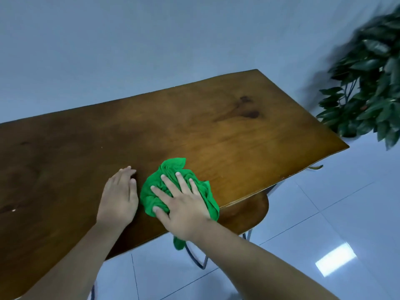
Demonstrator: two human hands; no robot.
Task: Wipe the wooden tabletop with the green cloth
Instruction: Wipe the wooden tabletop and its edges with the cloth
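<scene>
One crumpled green cloth [173, 180] (bright, bunched), right hand [184, 204] splayed flat atop, left hand [119, 195] flat on wooden tabletop [216, 126].

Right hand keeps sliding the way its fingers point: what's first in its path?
Nothing but bare tabletop. The right hand, flat on the green cloth, points toward the far edge; way looks free.

The tabletop [194, 131] is made of brown wood — smooth, with a soft shine. The green cloth [173, 169] is soft and crumpled. The floor tiles [324, 234] are glossy.
</scene>
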